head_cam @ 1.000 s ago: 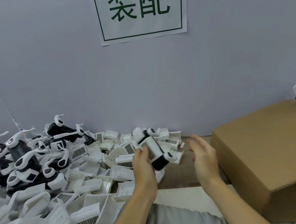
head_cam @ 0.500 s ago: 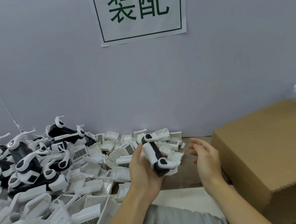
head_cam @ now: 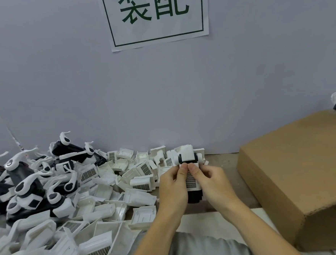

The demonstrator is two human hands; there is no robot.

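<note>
Both hands have come together since a moment ago: the right hand (head_cam: pixel 213 181), which hovered apart with its fingers spread, now grips the black-and-white plastic assembly (head_cam: pixel 190 174) alongside the left hand (head_cam: pixel 172 184), and the piece has turned so that its grille faces up. Each hand is curled round one side of the piece, the two thumbs meeting tip to tip on top of the white grille cover, above the slotted area. The assembly is held just above the brown tabletop (head_cam: pixel 224 199), near the person's body, its black end toward the wrists and its white end with rollers pointing at the wall. Left of the hands a heap of loose white grille covers (head_cam: pixel 108 193) spreads across the table, and farther left lies a pile of finished black-and-white units (head_cam: pixel 33 182). On the right stands a cardboard box (head_cam: pixel 297 170), well apart from the hands. Behind everything, a paper sign (head_cam: pixel 156 16) with green characters hangs on the grey wall (head_cam: pixel 60 85).
</note>
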